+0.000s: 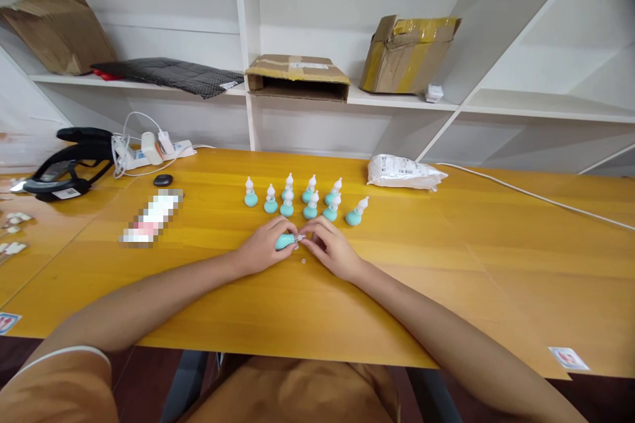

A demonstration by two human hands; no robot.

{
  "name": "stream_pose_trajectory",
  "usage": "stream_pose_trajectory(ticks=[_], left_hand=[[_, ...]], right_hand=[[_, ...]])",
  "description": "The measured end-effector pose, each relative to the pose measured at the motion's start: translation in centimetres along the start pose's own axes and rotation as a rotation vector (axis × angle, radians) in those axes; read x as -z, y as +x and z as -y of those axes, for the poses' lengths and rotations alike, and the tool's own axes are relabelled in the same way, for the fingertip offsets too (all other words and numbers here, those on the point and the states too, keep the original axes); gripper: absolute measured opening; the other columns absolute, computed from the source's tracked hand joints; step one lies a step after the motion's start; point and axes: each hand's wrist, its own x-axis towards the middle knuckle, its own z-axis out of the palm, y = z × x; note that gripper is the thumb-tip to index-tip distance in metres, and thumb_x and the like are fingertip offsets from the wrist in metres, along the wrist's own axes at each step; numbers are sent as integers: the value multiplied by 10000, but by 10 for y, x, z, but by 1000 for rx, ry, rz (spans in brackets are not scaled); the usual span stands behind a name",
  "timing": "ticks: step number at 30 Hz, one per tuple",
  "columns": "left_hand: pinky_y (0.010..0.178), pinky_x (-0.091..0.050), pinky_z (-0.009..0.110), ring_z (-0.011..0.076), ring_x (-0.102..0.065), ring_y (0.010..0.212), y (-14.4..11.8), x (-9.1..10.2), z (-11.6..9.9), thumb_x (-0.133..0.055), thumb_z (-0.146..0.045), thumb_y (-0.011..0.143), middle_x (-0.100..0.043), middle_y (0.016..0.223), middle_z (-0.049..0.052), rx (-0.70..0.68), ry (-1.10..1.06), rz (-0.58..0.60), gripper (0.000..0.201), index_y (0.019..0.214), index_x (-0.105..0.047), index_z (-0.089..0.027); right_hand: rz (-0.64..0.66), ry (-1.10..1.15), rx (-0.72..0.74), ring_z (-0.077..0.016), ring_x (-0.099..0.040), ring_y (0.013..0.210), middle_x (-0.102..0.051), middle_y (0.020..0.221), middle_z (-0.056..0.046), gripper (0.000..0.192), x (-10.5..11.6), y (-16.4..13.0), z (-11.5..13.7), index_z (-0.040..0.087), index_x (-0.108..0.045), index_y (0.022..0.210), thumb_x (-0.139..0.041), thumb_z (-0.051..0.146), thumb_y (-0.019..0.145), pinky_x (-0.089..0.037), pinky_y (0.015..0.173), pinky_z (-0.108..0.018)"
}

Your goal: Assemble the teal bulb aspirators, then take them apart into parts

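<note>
Teal rubber bulb (pixel 284 242) lies on its side in the left hand (pixel 262 248), fingers wrapped round it to steady it near the middle of the yellow table (pixel 446 244). The right hand (pixel 328 248) pinches the bulb's small clear tip (pixel 299 238). Behind, toward the table's far edge, finished bulb aspirators (pixel 307 199) stand upright in rows, white tips up, out of the way.

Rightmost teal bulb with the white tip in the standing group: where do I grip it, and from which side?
Grip the rightmost teal rubber bulb low on its round body, coming from the right, probably. Its white tip leans right and looks too narrow; neighbouring bulbs crowd its left.
</note>
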Motion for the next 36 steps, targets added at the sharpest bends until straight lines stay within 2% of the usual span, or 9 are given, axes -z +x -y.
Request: stream_pose_trajectory(ticks=[2,5,7,14,20,23,29,32,36], left_hand=[[979,-559,371,242,-700,1039,0,0,1,-684,-302,1048,-704,1106,58,3,-5,10,106,1124,-660,-231],[972,-557,371,245,-703,1046,0,-1,3,-696,-315,1042,-715,1112,54,17,-6,10,120,1126,-662,-237],[981,-556,374,247,-707,1060,-1,-2,4,-694,-319,1042,-724,1125,55,18,-6,10,118,1124,-662,-241],[972,-562,372,241,-713,1043,-2,-2,4,-684,-304,1045,-734,1121,58,16,8,11,105,1118,-656,-234],[977,-569,372,243,-717,1048,-1,-2,2,-679,-269,1028,-740,1115,62,-5,8,26,79,1096,-657,-237],[973,-571,374,246,-718,1056,-1,-2,2,-669,-286,1030,-741,1121,65,2,4,29,79,1093,-660,-238],[978,-573,376,245,-721,1044,-1,-1,1,-664,-309,1036,-741,1114,63,21,-6,31,88,1087,-663,-237],[982,-571,377,242,-724,1034,0,0,0,-673,-290,1028,-745,1111,60,23,-12,30,84,1091,-665,-235],[996,-572,384,246,-729,1047,1,0,0,-714,-252,991,-751,1108,53,57,-11,-67,116,1095,-667,-235]], right_hand=[[-20,-17,25,-165,-647,770,-673,1226,-102,200,0,-1,-1,269,-725,1322,-629,324,1156,-642,739,-338],[-40,-45,72,-229,-715,980,-676,1177,-101,205,1,-2,-2,290,-769,1304,-632,305,1152,-671,891,-396],[-52,-61,98,-247,-728,1055,-684,1151,-100,201,1,-2,-2,293,-786,1286,-639,295,1149,-672,934,-412],[-62,-77,138,-232,-747,1002,-729,1138,-98,192,-1,-4,-4,288,-777,1283,-650,260,1142,-668,855,-377],[-3,-29,124,-162,-679,763,-720,1151,-88,151,1,-4,-3,275,-759,1245,-653,315,1145,-641,697,-323],[15,-2,115,-162,-692,783,-721,1150,-85,132,2,-3,-1,270,-756,1218,-656,320,1147,-654,724,-326],[-2,21,88,-234,-741,1014,-720,1123,-97,153,0,-3,-1,271,-752,1211,-619,334,1166,-679,889,-395],[-13,40,70,-231,-730,974,-708,1107,-94,174,2,-3,-3,263,-747,1201,-589,333,1177,-676,892,-408],[38,59,46,-224,-722,935,-720,1100,-91,181,9,-3,-4,261,-759,1161,-599,346,1172,-662,851,-385]])
